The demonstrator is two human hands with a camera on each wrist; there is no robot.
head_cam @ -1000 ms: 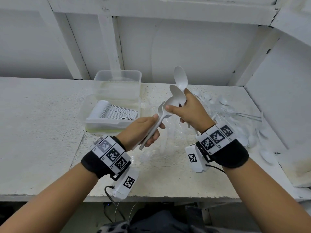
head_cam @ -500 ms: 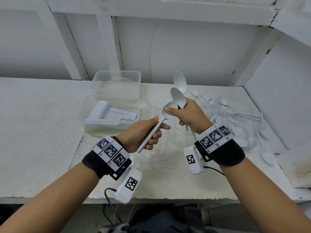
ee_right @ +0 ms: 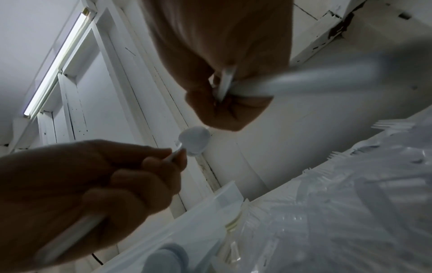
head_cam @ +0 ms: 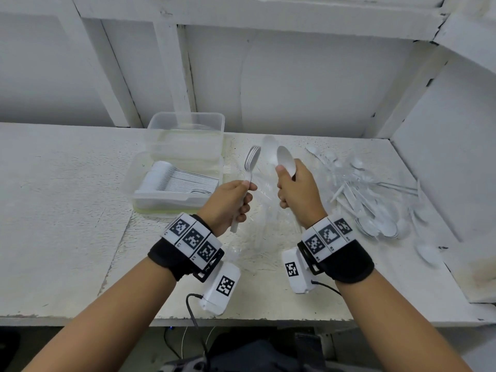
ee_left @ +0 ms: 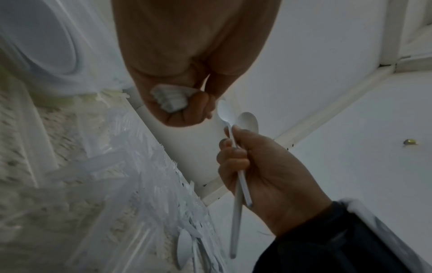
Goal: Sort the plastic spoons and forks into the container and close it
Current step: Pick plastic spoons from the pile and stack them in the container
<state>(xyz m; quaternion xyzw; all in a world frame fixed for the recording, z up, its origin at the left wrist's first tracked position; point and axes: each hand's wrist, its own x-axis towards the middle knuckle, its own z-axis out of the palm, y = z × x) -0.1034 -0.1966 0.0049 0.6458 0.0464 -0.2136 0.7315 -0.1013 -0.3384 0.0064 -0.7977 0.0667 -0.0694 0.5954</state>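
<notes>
Head view, nearest first: left hand point(head_cam: 228, 200) was clenched around a stack of nested spoons point(head_cam: 251, 162), fist on the handles, bowls pointing up and away. Left wrist view showed the handle ends bunched inside the curled fingers. Right hand point(head_cam: 296, 197), just beside it but apart, was grasping two spoons point(head_cam: 284, 161), thumb pinned at the neck under the bowls, handles running down through the palm.

Beyond the left hand sat the clear container point(head_cam: 171, 200), open, with a neat row of nested spoons in it. Its lid point(head_cam: 186, 127) stood propped behind it, near the wall. Right of the hands lay the loose cutlery pile point(head_cam: 375, 208), spread across the white table point(head_cam: 67, 210); a clear plastic bag point(head_cam: 257, 237) was crumpled beneath the hands.

Handling, my read: thin plastic, very light, stiff but likely to snap if bent. Smooth, so nested stacks could fan out or slip. Best held at mid-handle or neck with a firm, not crushing, squeeze. Bowls need aligning before laying into the row.
</notes>
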